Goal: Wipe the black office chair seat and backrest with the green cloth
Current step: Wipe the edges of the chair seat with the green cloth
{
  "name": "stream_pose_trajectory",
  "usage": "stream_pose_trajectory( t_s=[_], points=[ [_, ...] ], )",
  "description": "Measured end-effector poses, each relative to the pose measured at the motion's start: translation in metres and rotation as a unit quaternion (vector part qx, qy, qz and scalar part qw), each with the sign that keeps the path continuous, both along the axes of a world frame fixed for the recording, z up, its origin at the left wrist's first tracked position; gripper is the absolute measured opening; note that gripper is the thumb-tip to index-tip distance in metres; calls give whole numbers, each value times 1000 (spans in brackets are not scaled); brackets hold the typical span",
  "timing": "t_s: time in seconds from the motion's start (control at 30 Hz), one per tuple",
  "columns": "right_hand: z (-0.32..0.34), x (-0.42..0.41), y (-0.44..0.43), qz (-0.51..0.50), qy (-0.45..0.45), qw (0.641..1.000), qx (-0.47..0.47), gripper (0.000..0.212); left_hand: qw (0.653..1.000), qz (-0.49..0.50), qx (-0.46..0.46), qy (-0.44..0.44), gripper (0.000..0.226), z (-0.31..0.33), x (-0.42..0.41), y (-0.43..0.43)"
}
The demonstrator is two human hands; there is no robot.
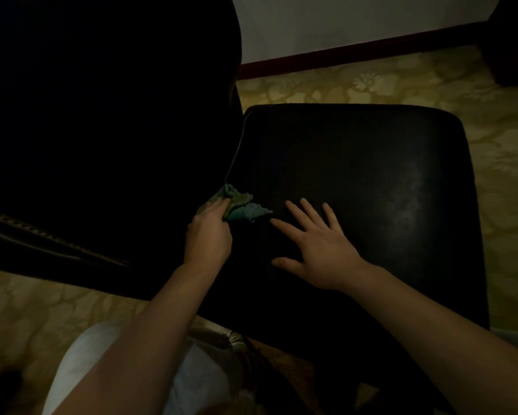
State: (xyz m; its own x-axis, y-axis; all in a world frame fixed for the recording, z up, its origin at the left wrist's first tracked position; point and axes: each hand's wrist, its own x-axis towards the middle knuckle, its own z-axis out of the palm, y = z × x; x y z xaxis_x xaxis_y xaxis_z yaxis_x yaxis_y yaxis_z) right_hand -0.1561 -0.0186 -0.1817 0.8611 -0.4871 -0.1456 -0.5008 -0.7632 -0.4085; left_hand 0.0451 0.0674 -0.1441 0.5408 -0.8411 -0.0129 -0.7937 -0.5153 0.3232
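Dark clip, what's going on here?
A person's left hand grips the green cloth, holding it at the crease where the black seat meets the backrest. The right hand lies flat on the seat with fingers spread, beside the cloth but apart from it.

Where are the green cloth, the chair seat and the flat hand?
green cloth [241,205], head view, its bunched middle.
chair seat [371,163], head view, bare top surface.
right hand [320,250], head view, back of hand.
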Motion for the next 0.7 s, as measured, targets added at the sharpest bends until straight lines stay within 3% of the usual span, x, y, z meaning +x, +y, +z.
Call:
stream_pose_trajectory(
  t_s=[0.23, 0.7],
  points=[
    [0, 7, -20, -7, 16, 1000, -10, 81, 999, -45, 9, -10, 49, 7, 9, -14],
    [-1, 22, -42, 0, 28, 999, -22, 92, 1000, -29, 10, 0, 51, 6, 18, -27]
  ],
)
